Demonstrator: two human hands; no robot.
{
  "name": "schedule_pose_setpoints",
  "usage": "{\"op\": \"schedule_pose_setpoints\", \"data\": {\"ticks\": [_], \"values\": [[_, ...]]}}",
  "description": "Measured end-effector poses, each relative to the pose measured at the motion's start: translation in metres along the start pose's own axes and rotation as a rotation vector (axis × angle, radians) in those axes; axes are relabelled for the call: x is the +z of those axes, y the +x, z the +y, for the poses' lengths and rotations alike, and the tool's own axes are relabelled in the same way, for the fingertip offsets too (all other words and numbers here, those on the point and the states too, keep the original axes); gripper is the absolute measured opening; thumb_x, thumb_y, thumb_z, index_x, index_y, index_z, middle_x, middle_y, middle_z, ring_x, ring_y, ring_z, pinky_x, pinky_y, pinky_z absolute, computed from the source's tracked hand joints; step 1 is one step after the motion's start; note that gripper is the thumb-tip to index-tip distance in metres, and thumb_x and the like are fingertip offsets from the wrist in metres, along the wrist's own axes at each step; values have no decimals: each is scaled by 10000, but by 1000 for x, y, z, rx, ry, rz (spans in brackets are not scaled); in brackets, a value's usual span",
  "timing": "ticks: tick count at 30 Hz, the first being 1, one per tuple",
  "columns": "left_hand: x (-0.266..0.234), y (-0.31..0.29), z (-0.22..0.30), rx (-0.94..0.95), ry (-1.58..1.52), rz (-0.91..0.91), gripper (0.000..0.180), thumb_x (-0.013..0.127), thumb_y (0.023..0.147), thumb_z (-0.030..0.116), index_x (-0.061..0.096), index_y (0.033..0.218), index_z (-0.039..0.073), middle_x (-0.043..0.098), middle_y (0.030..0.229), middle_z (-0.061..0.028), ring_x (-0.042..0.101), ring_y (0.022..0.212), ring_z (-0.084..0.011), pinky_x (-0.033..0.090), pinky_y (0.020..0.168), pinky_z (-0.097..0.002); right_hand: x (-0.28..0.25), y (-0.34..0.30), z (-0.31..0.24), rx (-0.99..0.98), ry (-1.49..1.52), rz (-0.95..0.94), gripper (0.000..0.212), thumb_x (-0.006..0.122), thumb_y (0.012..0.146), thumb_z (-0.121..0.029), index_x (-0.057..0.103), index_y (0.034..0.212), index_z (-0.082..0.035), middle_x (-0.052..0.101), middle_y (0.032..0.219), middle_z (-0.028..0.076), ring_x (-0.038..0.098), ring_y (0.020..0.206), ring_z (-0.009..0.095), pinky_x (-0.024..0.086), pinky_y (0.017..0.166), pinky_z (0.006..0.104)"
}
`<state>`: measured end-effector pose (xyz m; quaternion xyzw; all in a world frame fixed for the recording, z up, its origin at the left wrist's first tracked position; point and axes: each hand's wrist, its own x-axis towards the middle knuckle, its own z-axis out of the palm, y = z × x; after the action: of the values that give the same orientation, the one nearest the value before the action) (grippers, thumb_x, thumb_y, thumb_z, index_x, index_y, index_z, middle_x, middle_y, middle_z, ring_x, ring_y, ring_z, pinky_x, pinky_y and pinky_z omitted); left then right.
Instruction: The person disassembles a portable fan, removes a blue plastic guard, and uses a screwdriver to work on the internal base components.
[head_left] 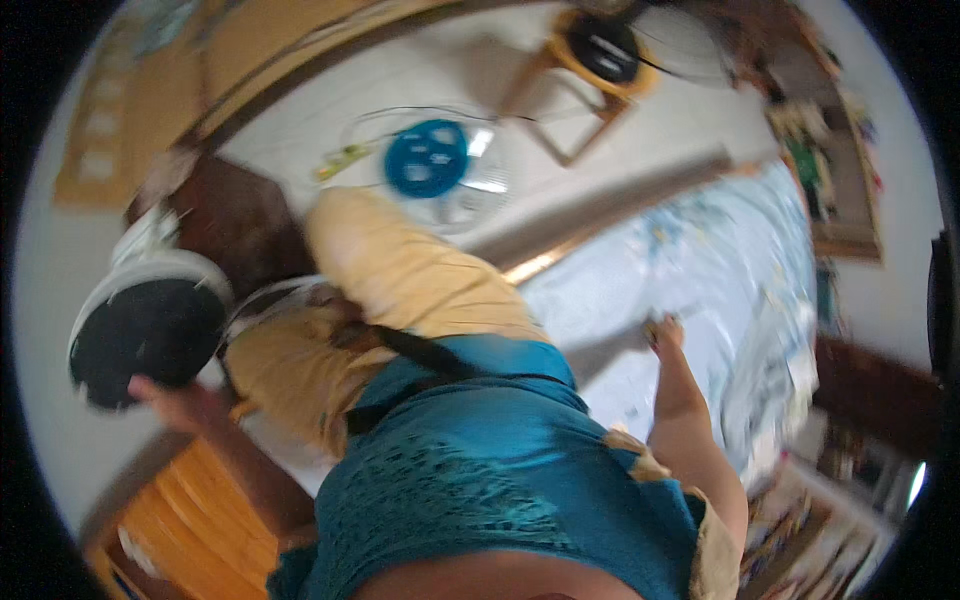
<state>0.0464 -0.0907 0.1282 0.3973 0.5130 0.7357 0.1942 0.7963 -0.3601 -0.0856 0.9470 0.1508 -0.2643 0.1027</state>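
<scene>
At the left, my left hand grips the lower edge of a round base with a white rim and a dark flat underside. The base is tipped so that its underside faces me, and a white part shows behind its top. My right hand is over the bed at the right, fingers curled in around something small that blur hides. A blue disc with a clear wire-like fan grille beside it lies on the floor beyond my knees.
A wooden stool with a black round thing on it stands at the far side. Dark brown furniture is beyond the base. A yellow-green item and a thin cable lie on the floor. An open shelf lines the right.
</scene>
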Motion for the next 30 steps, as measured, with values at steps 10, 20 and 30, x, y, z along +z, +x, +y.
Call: {"op": "schedule_pose_setpoints", "data": {"ticks": [10, 20, 30], "values": [[74, -28, 40, -215, -190, 223, 528, 639, 857, 262, 423, 1241, -30, 549, 1133, -148, 578, 986, -227, 487, 843, -327, 16, 75, -72, -115, 1173, 285, 306, 587, 832, -282, 494, 1023, -62, 552, 776, 47, 507, 525, 157, 431, 452, 293], [79, -14, 44, -153, -187, 165, 471, 657, 849, 223, 463, 1213, -4, 547, 1142, -102, 526, 1004, -170, 419, 895, -291, -129, -295, -390, -1639, 807, -365, 396, 644, 838, -109, 521, 1203, -17, 570, 790, 24, 549, 682, 136, 460, 600, 263], [81, -3, 46, -57, 3, 214, 405, 717, 792, 258, 539, 1053, 4, 625, 981, -102, 585, 874, -167, 459, 791, -316, -215, -488, -409, -2290, 226, 339, 310, 648, 801, -101, 570, 1095, -43, 606, 851, 162, 610, 749, 342, 496, 654, 391]]}}
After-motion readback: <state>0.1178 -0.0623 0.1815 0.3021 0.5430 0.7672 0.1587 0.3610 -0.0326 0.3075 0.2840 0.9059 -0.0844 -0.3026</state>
